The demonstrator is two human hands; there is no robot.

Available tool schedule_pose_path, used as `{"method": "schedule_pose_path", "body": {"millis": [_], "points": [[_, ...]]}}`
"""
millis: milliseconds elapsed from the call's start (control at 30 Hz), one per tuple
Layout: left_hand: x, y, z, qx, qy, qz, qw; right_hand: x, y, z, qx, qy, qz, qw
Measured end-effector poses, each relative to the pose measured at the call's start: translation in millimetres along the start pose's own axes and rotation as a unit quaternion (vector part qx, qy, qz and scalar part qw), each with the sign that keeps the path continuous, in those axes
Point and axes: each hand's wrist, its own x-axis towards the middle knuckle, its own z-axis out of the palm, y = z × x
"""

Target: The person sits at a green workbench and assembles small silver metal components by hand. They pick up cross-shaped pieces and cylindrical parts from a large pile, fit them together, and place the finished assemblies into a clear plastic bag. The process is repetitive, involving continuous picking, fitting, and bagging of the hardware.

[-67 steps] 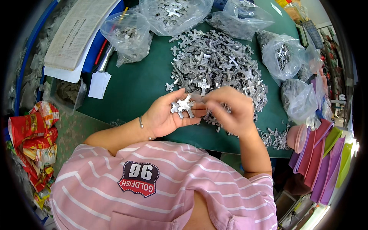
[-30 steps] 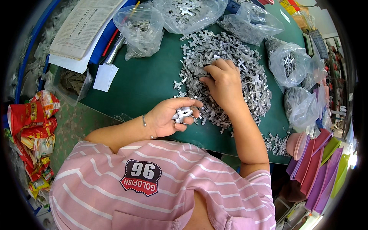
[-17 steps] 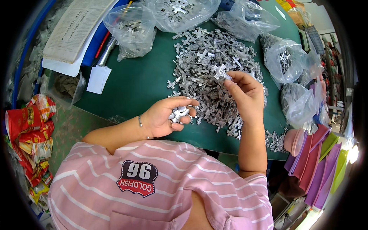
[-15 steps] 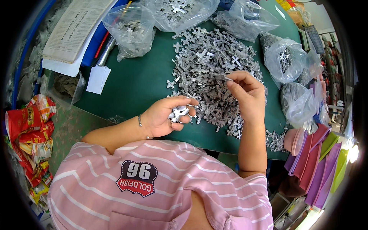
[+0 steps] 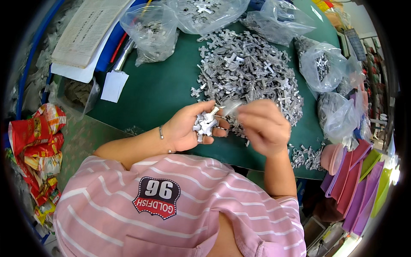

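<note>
Cupped palm up over the table's near edge, my left hand holds several small silvery metal crosses. My right hand is close beside it on the right, its fingers pinched on a blurred silvery piece that looks like another cross. The motion smears that piece, so its exact shape is lost. Just beyond both hands lies a broad heap of grey metal cross pieces, partly covered by my right hand.
Clear plastic bags with metal pieces, such as one at the left and one at the right, ring the heap on the green table. Ring-like metal parts lie near the right edge. Papers and a plastic tub are at the left.
My right hand has moved from over the heap down and toward my left hand, bringing a piece with it. My left palm has turned further up, showing more of the crosses.
</note>
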Motion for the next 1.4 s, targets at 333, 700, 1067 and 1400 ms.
{"method": "schedule_pose_path", "body": {"millis": [333,700,1067,1400], "points": [[-4,-2,-13,0.016,0.039,-0.044,0.998,17,12,58,-0.258,-0.116,0.118,0.952],[-8,-1,-23,-0.025,0.004,-0.024,0.999,5,5,43,-0.053,0.052,0.191,0.979],[-11,-4,-14,0.067,0.008,-0.071,0.995,2,8,41,-0.13,-0.036,0.08,0.988],[-14,-4,-18,0.05,0.017,-0.09,0.995,1,18,66,-0.08,0.039,0.125,0.988]]}}
